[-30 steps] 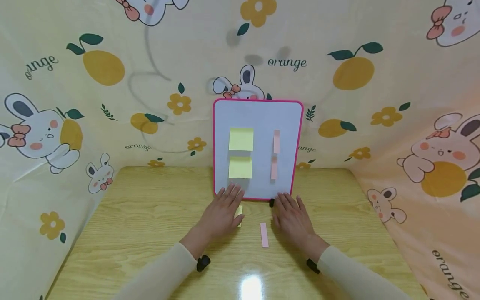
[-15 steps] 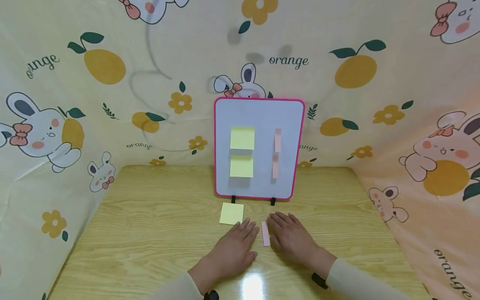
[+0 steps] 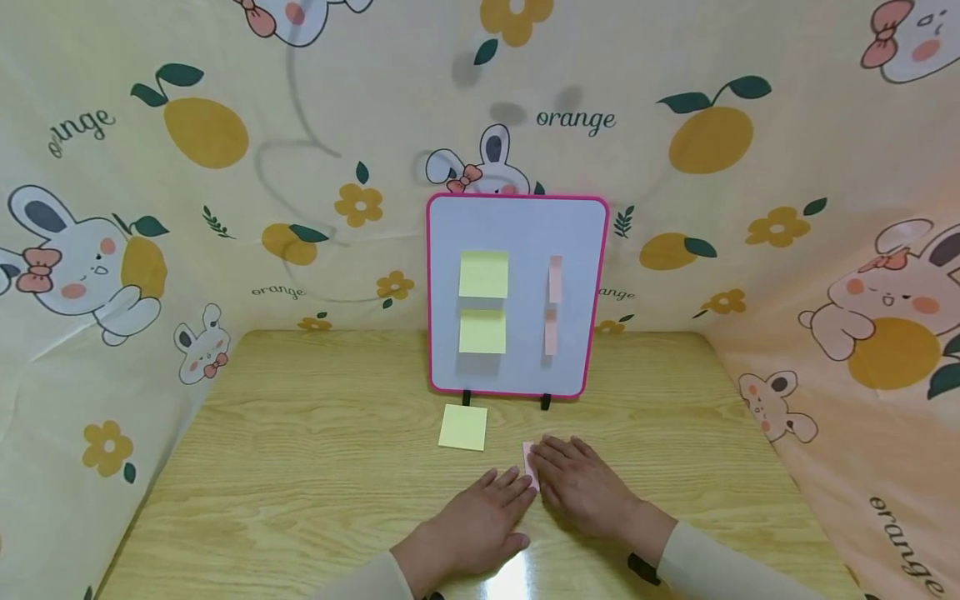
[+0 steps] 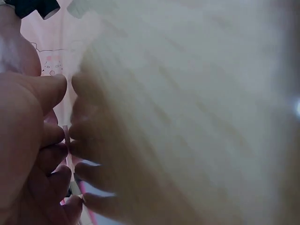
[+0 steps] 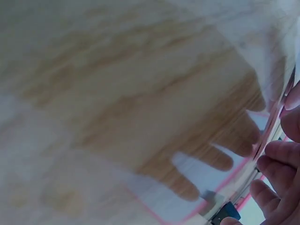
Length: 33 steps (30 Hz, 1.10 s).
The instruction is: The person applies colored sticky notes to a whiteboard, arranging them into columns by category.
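My left hand (image 3: pixel 480 521) lies palm down on the table, fingers straight, their tips by the lower end of a narrow pink sticky strip (image 3: pixel 528 454). Partly covering that strip from the right is my right hand (image 3: pixel 585 487), also flat with straight fingers. Neither hand grips anything. A square yellow sticky note (image 3: pixel 462 427) lies on the table in front of a pink-framed whiteboard (image 3: pixel 517 225). On the board, two yellow notes (image 3: pixel 483 274) are stuck one above the other at left, and two pink strips (image 3: pixel 555 279) at right. Both wrist views show fingers and their reflections on the glossy tabletop.
The whiteboard stands upright on small black feet (image 3: pixel 545 402) toward the back of the wood-grain table (image 3: pixel 315 433). Behind and at both sides hangs a patterned cloth (image 3: pixel 405 100). Each wrist wears a black strap, seen at the right wrist (image 3: pixel 643 569).
Both hands have drawn back from the board's lower edge toward the front of the table. The yellow note, partly covered before, shows whole. The hands have come together at the pink strip.
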{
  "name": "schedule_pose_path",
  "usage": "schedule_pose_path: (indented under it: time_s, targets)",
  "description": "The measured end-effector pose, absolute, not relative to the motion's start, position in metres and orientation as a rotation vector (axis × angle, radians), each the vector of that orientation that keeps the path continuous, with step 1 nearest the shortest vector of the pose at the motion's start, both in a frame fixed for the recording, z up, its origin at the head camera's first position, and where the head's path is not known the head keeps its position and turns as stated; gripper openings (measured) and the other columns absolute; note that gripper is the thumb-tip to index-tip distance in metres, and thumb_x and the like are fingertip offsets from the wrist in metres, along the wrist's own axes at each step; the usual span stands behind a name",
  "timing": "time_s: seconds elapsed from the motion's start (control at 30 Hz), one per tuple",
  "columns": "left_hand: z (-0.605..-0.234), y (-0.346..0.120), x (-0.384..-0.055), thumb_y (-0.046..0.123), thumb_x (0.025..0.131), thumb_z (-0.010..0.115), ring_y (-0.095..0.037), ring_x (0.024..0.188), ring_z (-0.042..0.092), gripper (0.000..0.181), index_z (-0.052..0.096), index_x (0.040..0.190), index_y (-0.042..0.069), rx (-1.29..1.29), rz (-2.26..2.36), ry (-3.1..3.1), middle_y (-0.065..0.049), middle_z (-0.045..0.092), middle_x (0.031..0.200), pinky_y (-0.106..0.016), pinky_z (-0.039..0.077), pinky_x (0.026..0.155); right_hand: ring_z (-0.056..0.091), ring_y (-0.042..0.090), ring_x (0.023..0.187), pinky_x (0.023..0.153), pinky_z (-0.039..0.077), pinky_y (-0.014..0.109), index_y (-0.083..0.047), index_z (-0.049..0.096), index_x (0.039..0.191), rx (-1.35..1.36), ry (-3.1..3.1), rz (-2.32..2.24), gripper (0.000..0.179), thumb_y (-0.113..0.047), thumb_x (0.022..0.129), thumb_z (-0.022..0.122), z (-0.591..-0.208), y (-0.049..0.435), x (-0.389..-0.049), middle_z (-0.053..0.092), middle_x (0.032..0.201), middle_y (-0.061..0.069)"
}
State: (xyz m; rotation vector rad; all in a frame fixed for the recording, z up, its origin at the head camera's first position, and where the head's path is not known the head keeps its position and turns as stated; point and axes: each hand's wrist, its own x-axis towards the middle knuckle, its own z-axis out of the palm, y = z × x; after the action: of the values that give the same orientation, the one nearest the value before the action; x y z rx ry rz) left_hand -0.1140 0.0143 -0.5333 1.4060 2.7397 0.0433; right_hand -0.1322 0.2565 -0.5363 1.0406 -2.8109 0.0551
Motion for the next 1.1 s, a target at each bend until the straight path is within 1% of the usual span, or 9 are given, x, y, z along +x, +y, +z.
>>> schedule_pose_path:
  time_s: [0.17, 0.33, 0.53, 0.7, 0.9, 1.1]
  targets:
    - [-0.535, 0.016, -0.121, 0.053, 0.111, 0.043, -0.021, 0.159, 0.034, 0.066, 0.042, 0.162, 0.012, 1.385, 0.024, 2.715, -0.003, 0.039, 0.17, -0.043, 0.034, 0.129, 0.055, 0.033, 0.143, 0.114, 0.048, 0.063, -0.007, 0.063, 0.146, 1.012, -2.819, 0.038, 0.044, -0.026, 0.107, 0.06, -0.538, 0.256, -0.135, 0.063, 0.149, 0.009]
    - [-0.535, 0.018, -0.133, 0.055, 0.111, 0.041, -0.021, 0.16, 0.031, 0.067, 0.04, 0.164, 0.013, 1.351, 0.003, 2.713, -0.003, 0.037, 0.171, -0.042, 0.031, 0.13, 0.056, 0.035, 0.142, 0.113, 0.048, 0.065, -0.006, 0.063, 0.146, 0.982, -2.816, 0.035, 0.044, -0.025, 0.106, 0.061, -0.54, 0.255, -0.145, 0.063, 0.15, 0.01]
    - [-0.536, 0.022, -0.146, 0.052, 0.111, 0.044, -0.022, 0.16, 0.032, 0.066, 0.04, 0.163, 0.011, 1.315, -0.017, 2.743, -0.005, 0.038, 0.17, -0.043, 0.031, 0.13, 0.056, 0.037, 0.141, 0.11, 0.05, 0.066, -0.004, 0.063, 0.145, 0.961, -2.803, 0.048, 0.043, -0.023, 0.106, 0.061, -0.542, 0.253, -0.16, 0.064, 0.148, 0.013]
    - [-0.535, 0.026, -0.154, 0.051, 0.111, 0.045, -0.022, 0.16, 0.031, 0.067, 0.04, 0.163, 0.01, 1.271, -0.007, 2.749, -0.006, 0.037, 0.17, -0.043, 0.03, 0.131, 0.054, 0.038, 0.143, 0.112, 0.048, 0.064, -0.003, 0.062, 0.145, 0.948, -2.83, 0.065, 0.043, -0.021, 0.106, 0.061, -0.542, 0.251, -0.169, 0.063, 0.149, 0.013]
    - [-0.539, 0.028, -0.159, 0.053, 0.11, 0.046, -0.021, 0.161, 0.029, 0.068, 0.039, 0.164, 0.011, 1.245, 0.001, 2.746, -0.005, 0.036, 0.171, -0.043, 0.028, 0.132, 0.051, 0.037, 0.146, 0.116, 0.045, 0.063, -0.003, 0.06, 0.147, 0.932, -2.886, 0.055, 0.044, -0.022, 0.108, 0.058, -0.541, 0.25, -0.174, 0.061, 0.152, 0.013]
    - [-0.538, 0.028, -0.159, 0.052, 0.11, 0.047, -0.023, 0.161, 0.028, 0.069, 0.037, 0.164, 0.01, 1.231, 0.047, 2.746, -0.006, 0.034, 0.172, -0.044, 0.028, 0.132, 0.05, 0.039, 0.147, 0.117, 0.043, 0.064, -0.001, 0.057, 0.149, 0.914, -2.903, 0.071, 0.047, -0.024, 0.108, 0.057, -0.54, 0.25, -0.174, 0.058, 0.154, 0.016]
